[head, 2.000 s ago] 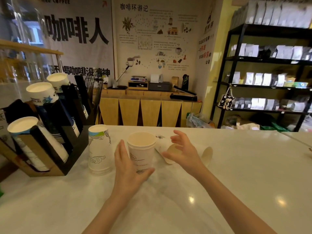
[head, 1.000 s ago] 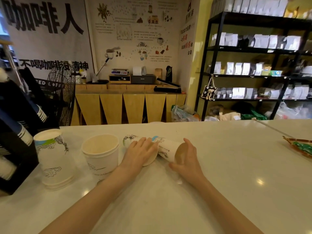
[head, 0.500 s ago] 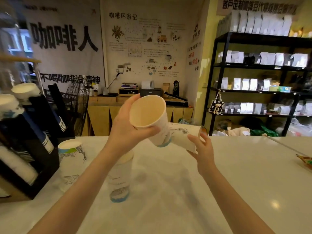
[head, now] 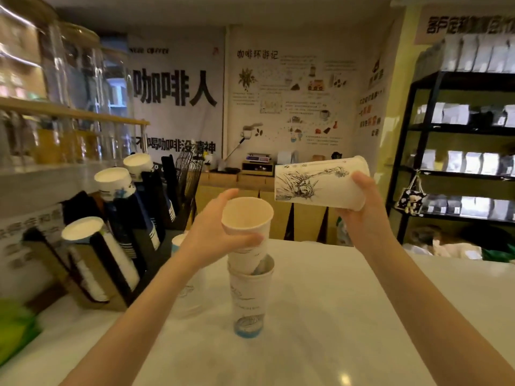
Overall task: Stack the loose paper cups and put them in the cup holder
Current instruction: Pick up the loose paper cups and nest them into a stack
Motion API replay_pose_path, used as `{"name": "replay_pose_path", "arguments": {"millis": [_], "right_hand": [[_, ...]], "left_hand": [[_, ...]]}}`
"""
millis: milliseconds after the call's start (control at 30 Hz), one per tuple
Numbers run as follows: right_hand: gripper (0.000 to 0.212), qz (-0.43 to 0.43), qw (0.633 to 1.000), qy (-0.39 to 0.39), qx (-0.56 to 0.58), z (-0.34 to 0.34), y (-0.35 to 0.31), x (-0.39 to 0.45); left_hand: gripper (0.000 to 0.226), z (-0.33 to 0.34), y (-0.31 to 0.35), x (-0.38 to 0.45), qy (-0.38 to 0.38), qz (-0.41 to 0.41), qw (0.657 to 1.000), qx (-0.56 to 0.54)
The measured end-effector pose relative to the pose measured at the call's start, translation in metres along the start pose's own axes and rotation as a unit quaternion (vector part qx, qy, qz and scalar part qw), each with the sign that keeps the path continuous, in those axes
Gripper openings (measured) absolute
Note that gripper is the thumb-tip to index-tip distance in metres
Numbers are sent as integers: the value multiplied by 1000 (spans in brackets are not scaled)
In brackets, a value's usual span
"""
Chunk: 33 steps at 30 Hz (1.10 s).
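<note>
Left hand (head: 211, 235): grip wrapped around the upper wall of a plain paper cup (head: 246, 232), thumb across the near side, fingers behind. Right hand (head: 359, 210): grip clamped on the rim end of a printed cup (head: 320, 183), thumb on top, fingers beneath.

Surface and room, left to right. Glass jars (head: 80, 79) stand on a wooden shelf at upper left, blurred. Below them a black cup holder (head: 119, 260) sits on the left part of the white desk (head: 320, 316); its slanted slots carry cup stacks (head: 114, 182) leaning up and to the left, white bases showing. A wire fan (head: 189, 168) stands behind the holder. White wall banners with large black lettering (head: 172, 87) and a drawn poster (head: 292, 93) cover the back wall, above a wooden counter (head: 250, 179). Black shelving (head: 459, 135) with pale bags fills the right side.

Task items. A partly hidden cup stack (head: 192, 291) stands upside down on the desk behind the left forearm. The plain cup is mouth up, long axis tilted slightly, its base set into the mouth of an upright cup (head: 248, 296) standing on the desk with a blue band at its foot. The printed cup is held in the air, well above the desk, long axis nearly horizontal, base pointing left, mouth pointing right.
</note>
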State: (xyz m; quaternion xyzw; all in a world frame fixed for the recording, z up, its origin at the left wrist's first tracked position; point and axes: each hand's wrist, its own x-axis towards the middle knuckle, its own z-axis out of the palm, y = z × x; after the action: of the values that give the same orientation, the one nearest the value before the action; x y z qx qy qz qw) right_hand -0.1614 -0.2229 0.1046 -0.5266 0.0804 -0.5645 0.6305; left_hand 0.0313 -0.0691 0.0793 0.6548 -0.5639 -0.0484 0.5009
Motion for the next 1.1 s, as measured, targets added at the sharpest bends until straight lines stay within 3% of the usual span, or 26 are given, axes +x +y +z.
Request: {"name": "replay_pose_path", "arguments": {"millis": [67,200,300,433,633,733,833,967,1100], "right_hand": [[32,-6,999,-10,-38,14,-2,4],[76,-9,967,-60,-249,43,0,5],[74,-3,916,-118,-382,60,5,1],[77,11,836,-185,-517,70,19,-5],[87,51,787,-239,-566,63,59,-25],[87,80,784,-248,-563,55,78,-35],[88,107,795,-239,-547,49,91,-44],[89,131,834,-235,-481,44,99,-49],[100,174,897,-211,-347,27,101,-47]], "left_hand": [[100,9,-11,-3,-25,-22,999,17],[106,20,-25,-10,-48,-71,996,-6],[98,29,-30,-18,-67,-79,994,-25],[109,36,-33,-23,-86,-97,991,-24],[95,40,-38,-29,-75,-90,992,-42],[88,42,-42,-30,-77,-106,990,-54],[103,44,-45,-32,-77,-111,990,-40],[102,45,-47,-32,-67,-113,991,-34],[108,45,-46,-34,-48,-97,994,13]]}}
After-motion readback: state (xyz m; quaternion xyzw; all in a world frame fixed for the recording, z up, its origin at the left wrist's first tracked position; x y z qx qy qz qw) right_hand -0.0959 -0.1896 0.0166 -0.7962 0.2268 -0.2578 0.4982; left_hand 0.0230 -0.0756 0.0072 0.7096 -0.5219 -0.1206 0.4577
